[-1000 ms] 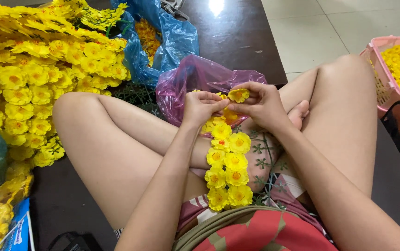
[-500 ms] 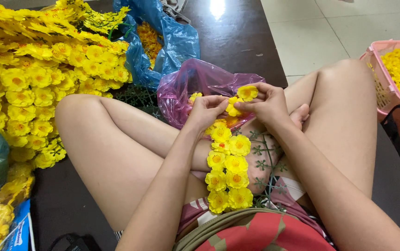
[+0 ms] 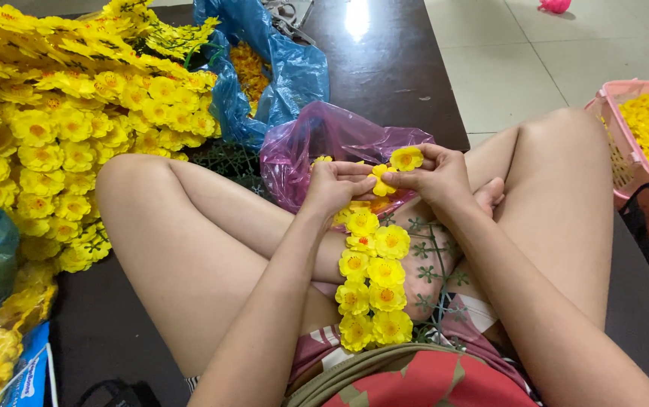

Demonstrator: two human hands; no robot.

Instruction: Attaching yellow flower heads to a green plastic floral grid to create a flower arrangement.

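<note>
A pink plastic bag (image 3: 324, 143) sits just past my knees, finished yellow sprays (image 3: 61, 128) heaped at my left. My left hand (image 3: 335, 185) and right hand (image 3: 437, 177) pinch a yellow flower head (image 3: 406, 157) atop the flower strand (image 3: 373, 286), which runs lengthwise down my lap toward me.

A crumpled blue plastic bag (image 3: 287, 71) lay beside a large heap of finished yellow artificial flower stems (image 3: 61, 128). A pink plastic basket (image 3: 616, 143) stood well apart.
</note>
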